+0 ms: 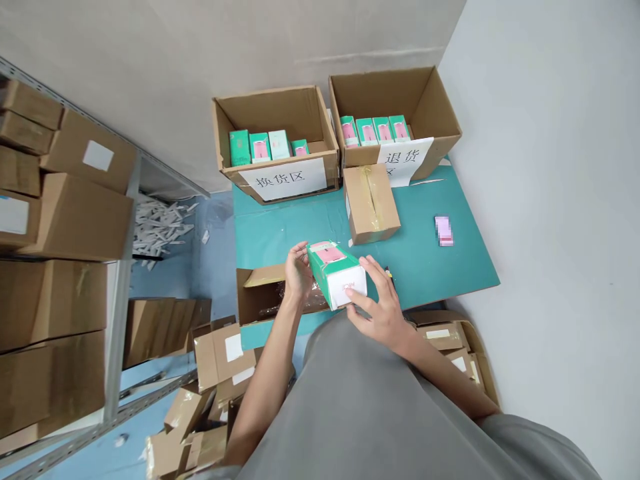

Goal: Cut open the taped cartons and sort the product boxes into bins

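My left hand [299, 272] is cupping the far side of the green box [325, 272], seemingly to bear its weight, while my right hand [383, 310] is pressing fingers on its white end, likely steadying it. The box is tilting above the table [420, 267], near the open carton [250, 301]; the taped carton [371, 203] is sitting behind.
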`<action>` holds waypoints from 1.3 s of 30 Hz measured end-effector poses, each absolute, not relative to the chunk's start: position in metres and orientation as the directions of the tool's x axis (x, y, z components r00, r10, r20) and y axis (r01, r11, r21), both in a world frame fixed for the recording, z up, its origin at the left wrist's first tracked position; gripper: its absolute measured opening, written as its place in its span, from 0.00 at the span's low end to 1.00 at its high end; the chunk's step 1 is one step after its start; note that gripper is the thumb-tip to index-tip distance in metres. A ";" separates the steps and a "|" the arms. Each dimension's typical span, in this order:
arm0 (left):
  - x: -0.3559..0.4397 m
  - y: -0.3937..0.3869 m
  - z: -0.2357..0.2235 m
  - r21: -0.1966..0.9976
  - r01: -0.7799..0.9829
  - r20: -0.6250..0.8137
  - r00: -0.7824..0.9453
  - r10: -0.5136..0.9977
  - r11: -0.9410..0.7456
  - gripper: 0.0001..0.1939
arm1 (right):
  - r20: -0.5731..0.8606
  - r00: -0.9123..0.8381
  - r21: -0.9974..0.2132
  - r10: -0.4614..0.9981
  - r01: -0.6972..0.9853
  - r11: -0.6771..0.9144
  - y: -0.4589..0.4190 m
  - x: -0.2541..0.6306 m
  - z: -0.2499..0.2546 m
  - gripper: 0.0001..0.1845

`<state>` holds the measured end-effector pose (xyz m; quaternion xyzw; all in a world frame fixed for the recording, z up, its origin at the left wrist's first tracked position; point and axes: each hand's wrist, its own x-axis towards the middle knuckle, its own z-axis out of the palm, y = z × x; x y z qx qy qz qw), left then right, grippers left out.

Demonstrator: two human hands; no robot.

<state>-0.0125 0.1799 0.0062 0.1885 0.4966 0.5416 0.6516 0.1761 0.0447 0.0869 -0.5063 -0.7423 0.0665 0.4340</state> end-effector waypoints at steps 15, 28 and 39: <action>-0.023 0.087 0.002 0.878 -0.326 -0.398 -0.094 0.913 0.349 0.41 | 0.181 0.282 -0.973 0.942 0.189 0.130 0.156 0.210 0.054 0.24; -0.003 0.144 0.081 0.994 0.011 0.106 -0.023 0.994 -0.106 0.33 | -0.510 0.097 -0.844 0.855 -0.249 -0.475 0.133 0.214 0.001 0.40; 0.033 0.187 0.089 0.986 -0.150 0.071 -0.059 0.996 -0.079 0.25 | -0.733 -0.141 -0.560 0.665 -0.430 -0.708 0.088 0.187 -0.013 0.33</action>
